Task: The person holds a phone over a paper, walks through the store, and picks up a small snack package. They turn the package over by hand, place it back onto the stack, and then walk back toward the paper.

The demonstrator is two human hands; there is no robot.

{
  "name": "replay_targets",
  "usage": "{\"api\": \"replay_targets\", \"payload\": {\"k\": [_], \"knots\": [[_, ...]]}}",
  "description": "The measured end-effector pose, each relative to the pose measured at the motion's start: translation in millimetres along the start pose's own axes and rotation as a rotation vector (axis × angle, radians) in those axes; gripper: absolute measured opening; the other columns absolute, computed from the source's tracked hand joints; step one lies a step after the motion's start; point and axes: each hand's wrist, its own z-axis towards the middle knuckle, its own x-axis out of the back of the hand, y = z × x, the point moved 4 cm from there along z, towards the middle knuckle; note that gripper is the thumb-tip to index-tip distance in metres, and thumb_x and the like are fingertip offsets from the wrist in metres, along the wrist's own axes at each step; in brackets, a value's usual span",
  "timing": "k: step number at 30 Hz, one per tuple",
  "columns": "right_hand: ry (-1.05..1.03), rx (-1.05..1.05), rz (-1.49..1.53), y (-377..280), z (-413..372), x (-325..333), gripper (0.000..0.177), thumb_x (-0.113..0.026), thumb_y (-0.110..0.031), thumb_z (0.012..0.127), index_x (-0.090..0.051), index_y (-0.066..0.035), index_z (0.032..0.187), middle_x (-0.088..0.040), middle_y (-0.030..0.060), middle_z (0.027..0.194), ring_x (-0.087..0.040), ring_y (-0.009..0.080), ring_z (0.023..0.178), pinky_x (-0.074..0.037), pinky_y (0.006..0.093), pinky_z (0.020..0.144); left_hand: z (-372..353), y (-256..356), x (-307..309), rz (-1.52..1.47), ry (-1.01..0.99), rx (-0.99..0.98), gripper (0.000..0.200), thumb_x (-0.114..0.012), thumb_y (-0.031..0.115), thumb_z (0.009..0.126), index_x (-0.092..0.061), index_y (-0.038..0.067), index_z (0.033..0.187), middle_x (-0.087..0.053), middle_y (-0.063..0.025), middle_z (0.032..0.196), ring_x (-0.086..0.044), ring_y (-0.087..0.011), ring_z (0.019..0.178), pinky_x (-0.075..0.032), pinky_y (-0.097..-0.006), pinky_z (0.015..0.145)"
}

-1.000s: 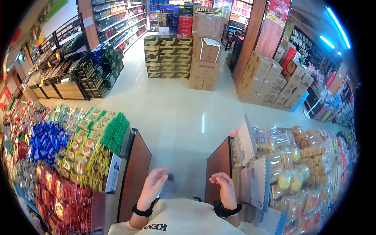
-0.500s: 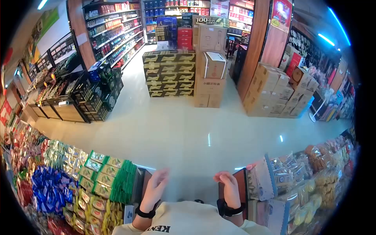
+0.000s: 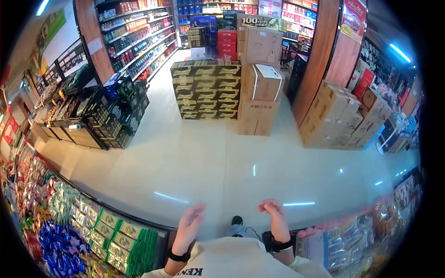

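My left hand (image 3: 189, 224) is held in the air in front of my body, its fingers stretched forward and slightly smeared, with nothing in it. Across from it my right hand (image 3: 275, 217) hovers too, fingers loosely bent inward and holding nothing. Both wrists wear a black band. Nearest the left hand are green packets (image 3: 123, 243) stacked on the left display, apart from the hand. Blue wrapped sweets (image 3: 60, 248) lie farther left. Clear-wrapped packets (image 3: 345, 248) fill the display to the right. Between my hands, a dark shoe (image 3: 237, 221) shows on the floor.
Pale tiled floor (image 3: 208, 171) stretches ahead. Stacked black-and-gold cartons (image 3: 206, 90) and brown boxes (image 3: 258, 116) stand in the middle. More cardboard boxes (image 3: 331, 116) sit by a wooden pillar (image 3: 311, 65) on the right. A dark display stand (image 3: 83, 134) is at left.
The view has moved forward: the side displays have slid down toward me and the box stacks look nearer. A shoe has come into sight. Both hands stay raised in front of me.
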Motion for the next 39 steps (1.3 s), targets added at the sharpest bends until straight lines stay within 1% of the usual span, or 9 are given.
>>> {"api": "replay_targets", "payload": {"k": [5,8,11,18,20,23,26,29,39], "knots": [[-0.023,0.061,-0.047,-29.7,88.1,21.5,0.019,-0.048,-0.013,0.086,-0.061,0.000,0.088,-0.063,0.0087,0.084,-0.057,0.0172,0.081,-0.043,0.0294,0.080,84.4,19.3,-39.9,0.041,-0.022,-0.018,0.029,-0.051,0.009,0.090,-0.054,0.002,0.118,-0.057,-0.0066,0.118,-0.051,-0.0174,0.111,-0.038,-0.0289,0.095],[-0.022,0.066,-0.067,-42.4,138.7,35.7,0.019,-0.048,-0.013,0.086,-0.061,0.000,0.088,-0.063,0.0087,0.083,-0.056,0.0171,0.081,-0.042,0.0291,0.080,137.6,21.0,-59.1,0.078,-0.024,-0.102,0.029,-0.050,0.009,0.091,-0.053,0.002,0.118,-0.056,-0.0068,0.120,-0.050,-0.0174,0.112,-0.038,-0.0289,0.095],[0.010,0.056,-0.095,-48.3,180.0,46.7,0.019,-0.048,-0.013,0.086,-0.061,0.000,0.088,-0.063,0.0086,0.082,-0.056,0.0170,0.081,-0.042,0.0292,0.080,175.2,27.3,-73.7,0.070,0.006,-0.146,0.027,-0.054,0.013,0.090,-0.057,0.005,0.115,-0.057,-0.0077,0.116,-0.052,-0.0181,0.107,-0.042,-0.0299,0.089],[-0.031,-0.032,-0.074,-40.9,260.3,35.4,0.020,-0.049,-0.016,0.087,-0.062,-0.001,0.090,-0.064,0.0078,0.084,-0.057,0.0164,0.083,-0.041,0.0291,0.082,257.1,23.1,-76.3,0.061,0.013,-0.043,0.028,-0.055,0.013,0.089,-0.056,0.005,0.116,-0.056,-0.0064,0.118,-0.052,-0.0178,0.107,-0.042,-0.0305,0.088],[-0.025,-0.054,-0.057,-34.7,285.4,26.6,0.020,-0.049,-0.016,0.087,-0.061,-0.001,0.090,-0.064,0.0077,0.084,-0.057,0.0163,0.083,-0.041,0.0288,0.082,284.8,26.8,-71.2,0.031,0.008,0.031,0.029,-0.055,0.013,0.089,-0.056,0.006,0.117,-0.056,-0.0061,0.118,-0.052,-0.0177,0.107,-0.042,-0.0306,0.089],[-0.018,-0.048,-0.061,-27.9,329.0,9.1,0.020,-0.048,-0.016,0.087,-0.061,-0.001,0.089,-0.064,0.0080,0.085,-0.057,0.0164,0.083,-0.041,0.0289,0.082,336.8,28.0,-57.7,0.089,-0.002,-0.056,0.030,-0.056,0.013,0.089,-0.056,0.006,0.118,-0.056,-0.0060,0.119,-0.053,-0.0175,0.107,-0.042,-0.0305,0.089],[-0.026,-0.006,-0.044,-25.7,373.6,-14.8,0.019,-0.047,-0.014,0.087,-0.061,-0.001,0.089,-0.063,0.0084,0.086,-0.056,0.0165,0.083,-0.041,0.0293,0.082,383.6,43.9,-41.8,0.040,-0.022,-0.022,0.030,-0.056,0.013,0.089,-0.056,0.005,0.117,-0.056,-0.0062,0.118,-0.053,-0.0179,0.107,-0.042,-0.0306,0.089],[-0.019,0.006,-0.021,-32.1,418.0,-47.7,0.018,-0.047,-0.012,0.087,-0.060,0.000,0.089,-0.063,0.0086,0.086,-0.056,0.0168,0.083,-0.042,0.0293,0.082,438.3,54.6,-16.7,0.108,-0.064,-0.118,0.030,-0.051,0.009,0.090,-0.054,0.001,0.119,-0.057,-0.0065,0.117,-0.050,-0.0162,0.111,-0.039,-0.0288,0.094],[-0.032,0.036,-0.061,-29.3,535.5,-148.6,0.019,-0.046,-0.013,0.087,-0.060,0.000,0.089,-0.063,0.0089,0.085,-0.056,0.0173,0.084,-0.042,0.0295,0.082,570.4,79.6,64.2,0.115,-0.058,-0.146,0.029,-0.050,0.006,0.090,-0.053,0.000,0.119,-0.057,-0.0079,0.117,-0.050,-0.0171,0.112,-0.038,-0.0294,0.096]]}}
